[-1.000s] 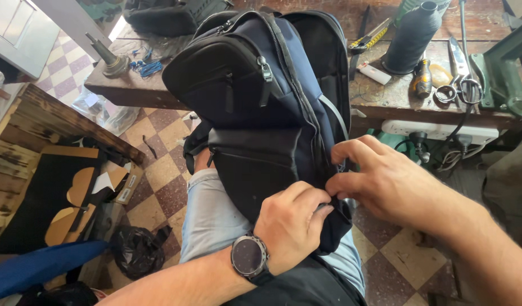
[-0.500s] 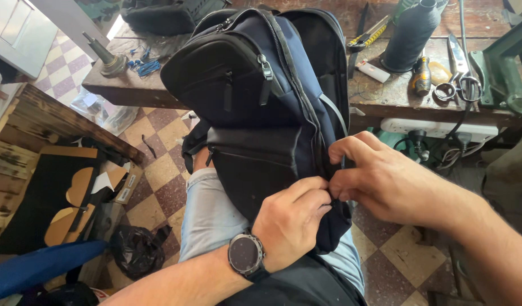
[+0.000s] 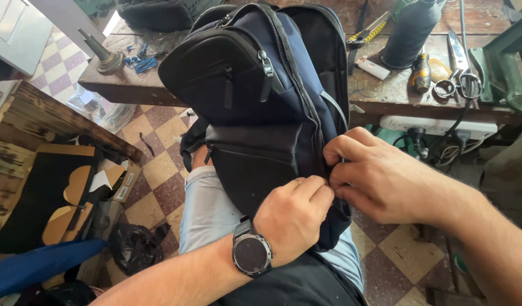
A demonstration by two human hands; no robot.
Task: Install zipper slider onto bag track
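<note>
Navy-and-black fabric backpack (image 3: 261, 113) stands propped on the person's lap beside a cluttered wooden workbench (image 3: 385, 96) — left hand (image 3: 295, 218) clenches its lower side seam, bracing it, while right hand (image 3: 380, 175) pinches the zipper edge.

Checkered tile floor (image 3: 159, 181) under a cluttered wooden workbench (image 3: 385, 102).

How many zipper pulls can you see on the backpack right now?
2. One zipper pull hangs on the upper front pocket of the backpack; another sits at the lower pocket's left end. Others may be hidden under the left hand and right hand.
</note>
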